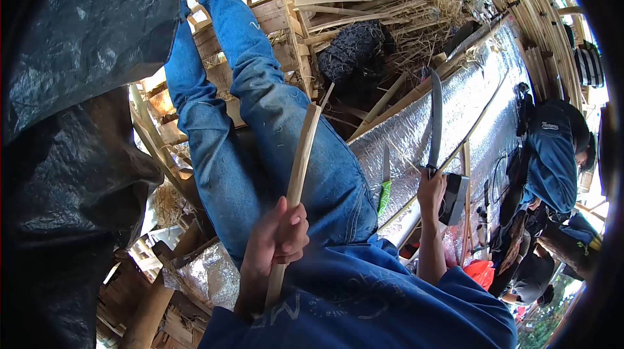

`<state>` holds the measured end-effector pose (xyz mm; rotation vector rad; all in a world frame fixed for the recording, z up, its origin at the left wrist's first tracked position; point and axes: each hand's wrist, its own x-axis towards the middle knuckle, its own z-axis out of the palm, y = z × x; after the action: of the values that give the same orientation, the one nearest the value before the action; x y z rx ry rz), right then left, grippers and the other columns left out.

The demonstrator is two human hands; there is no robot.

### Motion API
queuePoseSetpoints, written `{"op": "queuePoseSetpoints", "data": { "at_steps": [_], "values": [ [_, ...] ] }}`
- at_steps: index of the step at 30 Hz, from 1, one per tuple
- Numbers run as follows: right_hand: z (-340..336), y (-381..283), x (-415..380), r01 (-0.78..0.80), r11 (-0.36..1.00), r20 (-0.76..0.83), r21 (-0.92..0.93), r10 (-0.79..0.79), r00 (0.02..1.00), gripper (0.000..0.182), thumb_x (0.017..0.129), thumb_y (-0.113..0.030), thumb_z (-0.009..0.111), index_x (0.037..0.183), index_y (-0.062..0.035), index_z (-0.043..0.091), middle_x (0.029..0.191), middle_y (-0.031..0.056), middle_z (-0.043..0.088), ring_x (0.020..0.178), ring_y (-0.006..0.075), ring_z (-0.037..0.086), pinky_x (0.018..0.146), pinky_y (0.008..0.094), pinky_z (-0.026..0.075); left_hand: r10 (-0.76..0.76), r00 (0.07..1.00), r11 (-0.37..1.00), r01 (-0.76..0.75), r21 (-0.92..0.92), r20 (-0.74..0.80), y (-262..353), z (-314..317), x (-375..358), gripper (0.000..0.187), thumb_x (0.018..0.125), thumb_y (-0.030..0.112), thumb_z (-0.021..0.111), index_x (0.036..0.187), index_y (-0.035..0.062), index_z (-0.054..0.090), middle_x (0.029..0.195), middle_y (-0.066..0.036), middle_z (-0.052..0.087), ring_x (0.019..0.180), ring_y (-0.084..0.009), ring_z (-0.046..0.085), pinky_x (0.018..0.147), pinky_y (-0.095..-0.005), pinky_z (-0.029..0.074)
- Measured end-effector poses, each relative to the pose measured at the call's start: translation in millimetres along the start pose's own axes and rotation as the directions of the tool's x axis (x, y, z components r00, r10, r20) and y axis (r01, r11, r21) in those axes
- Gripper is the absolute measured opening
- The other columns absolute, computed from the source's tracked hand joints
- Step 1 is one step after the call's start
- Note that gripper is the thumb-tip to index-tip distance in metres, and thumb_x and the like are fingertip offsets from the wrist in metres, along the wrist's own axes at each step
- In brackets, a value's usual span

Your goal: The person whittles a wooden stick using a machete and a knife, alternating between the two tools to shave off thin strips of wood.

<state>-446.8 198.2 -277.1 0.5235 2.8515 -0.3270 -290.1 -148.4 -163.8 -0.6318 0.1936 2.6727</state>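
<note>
My left hand [278, 237] is closed around a long pale bamboo strip [300, 167] that runs up over my blue-jeaned legs [260, 108]. My right hand [431, 192] grips the handle of a curved long-bladed knife [435, 115], blade pointing up and away, held apart from the strip. Below, my blue sleeves and shirt [364, 303] fill the frame.
A silver foil mat [468, 102] lies to the right, with a green-handled knife [385, 186] resting on it. Bamboo slats, straw and a dark mesh bundle [354, 50] lie ahead. Black plastic sheeting [71, 121] covers the left. Another person in blue [552, 154] sits at right.
</note>
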Motion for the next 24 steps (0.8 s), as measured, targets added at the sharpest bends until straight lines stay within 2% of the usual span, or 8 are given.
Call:
{"op": "queuePoseSetpoints", "data": {
  "at_steps": [4, 6, 8, 10, 14, 15, 18, 24],
  "values": [
    [3, -18, -11, -0.061, 0.965, -0.119, -0.254, 0.032, 0.992, 0.052, 0.086, -0.038, 0.058, 0.114, 0.0050, 0.051, 0.107, 0.0234, 0.051, 0.114, 0.0367, 0.041, 0.093, 0.0461, 0.037, 0.056, 0.988, 0.988, -0.034, 0.152, -0.141, 0, 8, 0, 0.044, 0.098, 0.049, 0.032, 0.083, 0.0107, 0.048, 0.058, -0.007, 0.053, 0.034, -0.0024, 0.027, 0.031, -0.0168, 0.020],
    [-4, -42, -31, 0.185, 0.965, -0.066, -0.188, -0.201, 0.977, 0.053, 0.086, -0.040, 0.059, 0.118, 0.0014, 0.048, 0.108, 0.0220, 0.053, 0.111, 0.0351, 0.046, 0.091, 0.0436, 0.038, 0.085, 0.984, 0.982, -0.056, 0.179, -0.158, -2, 7, -1, 0.045, 0.099, 0.047, 0.032, 0.082, 0.0097, 0.050, 0.061, -0.011, 0.058, 0.034, -0.0022, 0.029, 0.031, -0.0168, 0.021],
    [-4, -56, -55, 0.232, 0.971, 0.283, 0.054, -0.237, 0.929, 0.051, 0.086, -0.040, 0.059, 0.118, -0.0014, 0.049, 0.103, 0.0190, 0.057, 0.101, 0.0338, 0.055, 0.086, 0.0430, 0.042, 0.129, 0.982, 0.977, -0.103, 0.185, -0.136, -4, 5, 0, 0.045, 0.100, 0.044, 0.031, 0.082, 0.0081, 0.051, 0.064, -0.015, 0.061, 0.033, -0.0037, 0.032, 0.030, -0.0160, 0.024],
    [19, -49, -74, 0.380, 0.925, 0.198, 0.003, -0.373, 0.906, 0.044, 0.085, -0.034, 0.063, 0.114, -0.0036, 0.050, 0.095, 0.0163, 0.060, 0.089, 0.0329, 0.060, 0.079, 0.0429, 0.045, 0.148, 0.976, 0.968, -0.110, 0.225, -0.159, -6, 7, 2, 0.045, 0.100, 0.043, 0.031, 0.082, 0.0074, 0.051, 0.060, -0.014, 0.059, 0.032, -0.0046, 0.033, 0.030, -0.0160, 0.025],
    [41, -23, -63, 0.264, 0.945, 0.232, 0.191, -0.305, 0.924, 0.030, 0.083, -0.017, 0.064, 0.106, -0.0044, 0.051, 0.100, 0.0184, 0.057, 0.087, 0.0325, 0.059, 0.075, 0.0416, 0.046, 0.155, 0.976, 0.962, -0.113, 0.250, -0.155, -4, 6, -1, 0.044, 0.100, 0.043, 0.032, 0.083, 0.0065, 0.051, 0.050, -0.009, 0.052, 0.029, -0.0071, 0.034, 0.029, -0.0165, 0.028],
    [38, -22, -66, 0.413, 0.905, 0.067, 0.105, -0.420, 0.905, 0.029, 0.083, -0.014, 0.064, 0.106, -0.0034, 0.050, 0.102, 0.0189, 0.056, 0.086, 0.0319, 0.059, 0.074, 0.0416, 0.046, 0.156, 0.975, 0.963, -0.115, 0.244, -0.158, -4, 8, -2, 0.044, 0.100, 0.043, 0.032, 0.083, 0.0065, 0.051, 0.050, -0.009, 0.052, 0.029, -0.0071, 0.034, 0.029, -0.0165, 0.028],
    [40, -19, -62, 0.344, 0.914, 0.018, 0.214, -0.356, 0.934, 0.029, 0.082, -0.013, 0.064, 0.106, -0.0030, 0.052, 0.102, 0.0192, 0.056, 0.085, 0.0311, 0.059, 0.073, 0.0423, 0.046, 0.148, 0.969, 0.969, -0.103, 0.223, -0.199, -2, 14, -1, 0.042, 0.100, 0.043, 0.033, 0.084, 0.0072, 0.049, 0.044, -0.004, 0.043, 0.029, -0.0063, 0.032, 0.029, -0.0165, 0.028],
    [39, -13, -36, 0.292, 0.916, 0.173, 0.277, -0.346, 0.922, 0.020, 0.086, -0.017, 0.059, 0.096, 0.0001, 0.059, 0.083, 0.0161, 0.061, 0.072, 0.0248, 0.060, 0.063, 0.0364, 0.045, 0.208, 0.951, 0.932, -0.123, 0.341, -0.227, -7, 16, 3, 0.039, 0.100, 0.042, 0.033, 0.087, 0.0082, 0.047, 0.049, 0.000, 0.041, 0.033, -0.0044, 0.033, 0.030, -0.0171, 0.026]
  ]
}}
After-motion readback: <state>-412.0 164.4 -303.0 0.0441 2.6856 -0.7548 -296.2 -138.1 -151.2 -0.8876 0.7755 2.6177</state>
